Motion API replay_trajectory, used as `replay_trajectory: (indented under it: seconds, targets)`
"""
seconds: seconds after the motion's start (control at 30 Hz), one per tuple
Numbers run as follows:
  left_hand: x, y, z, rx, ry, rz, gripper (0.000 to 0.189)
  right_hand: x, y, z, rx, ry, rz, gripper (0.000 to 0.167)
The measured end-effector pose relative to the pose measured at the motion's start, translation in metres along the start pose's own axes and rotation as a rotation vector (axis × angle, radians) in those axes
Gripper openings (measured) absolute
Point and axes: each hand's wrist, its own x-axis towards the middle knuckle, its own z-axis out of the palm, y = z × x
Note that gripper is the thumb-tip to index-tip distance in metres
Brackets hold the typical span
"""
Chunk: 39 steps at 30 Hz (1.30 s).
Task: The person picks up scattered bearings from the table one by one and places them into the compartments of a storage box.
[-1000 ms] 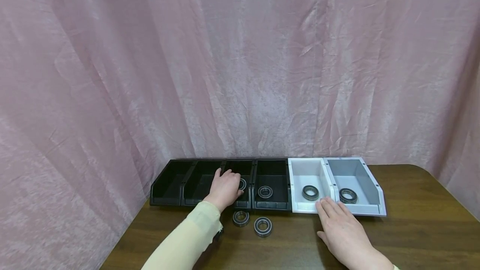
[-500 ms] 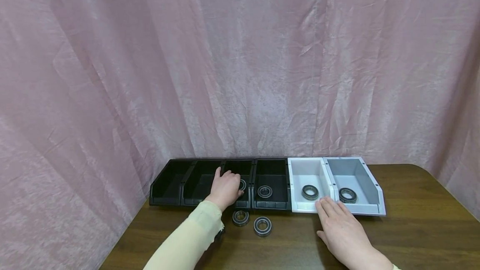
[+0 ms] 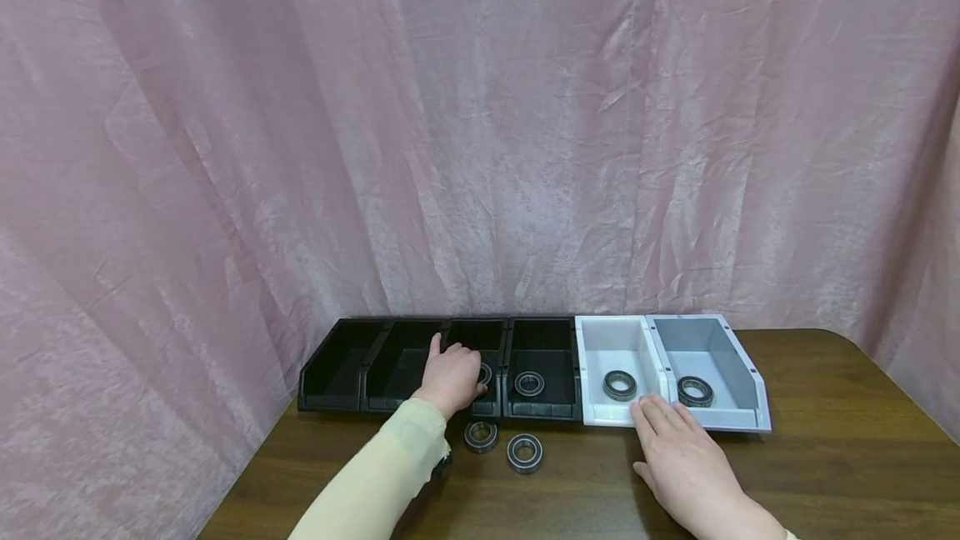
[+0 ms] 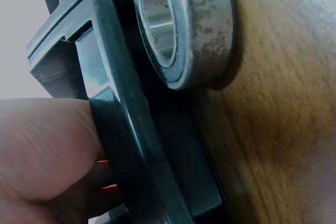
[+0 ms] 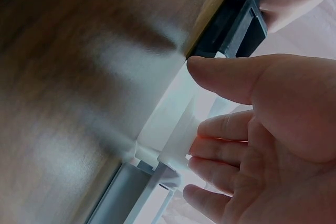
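In the head view my left hand (image 3: 450,380) reaches into the third black bin from the left, thumb and fingers on either side of a ball bearing (image 3: 486,373) there. The bin's front wall (image 4: 118,114) hides the fingertips' work in the left wrist view. My right hand (image 3: 686,461) lies with straight fingers at the front edge of the white bin (image 3: 611,415) and the light grey bin (image 3: 738,419). One bearing (image 3: 619,386) lies in the white bin, one bearing (image 3: 695,392) in the grey bin. Another bearing (image 3: 529,384) lies in the rightmost black bin (image 3: 543,411).
Two bearings, one nearer the bins (image 3: 481,437) and one further right (image 3: 525,453), lie on the wooden table (image 3: 585,490). A dark object (image 3: 441,467) shows partly from under the left sleeve. Behind the bin row hangs a pink curtain (image 3: 480,148).
The bearing at my left hand has shifted slightly downward in the head view. Both hands stay almost where they were.
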Motion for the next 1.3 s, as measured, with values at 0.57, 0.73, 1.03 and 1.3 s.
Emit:
replay_trajectory:
  seconds: [0.57, 0.73, 1.03, 1.3]
  targets:
    - [0.0024, 0.0042, -0.0036, 0.020, -0.055, -0.022, 0.030, -0.0005, -0.0001, 0.0012, -0.010, 0.032, -0.004, 0.072]
    - [0.0030, 0.0035, -0.0028, 0.022, -0.070, -0.020, 0.028, -0.0008, 0.0003, 0.0020, -0.017, 0.043, -0.013, 0.072]
    - [0.0029, 0.0040, -0.0042, 0.028, -0.062, -0.013, 0.027, -0.0005, 0.0005, 0.0011, -0.011, 0.027, -0.012, 0.072]
    - [0.0006, 0.0033, -0.0083, -0.011, -0.059, -0.013, 0.030, 0.0005, -0.0004, -0.0006, 0.002, -0.015, -0.001, 0.072]
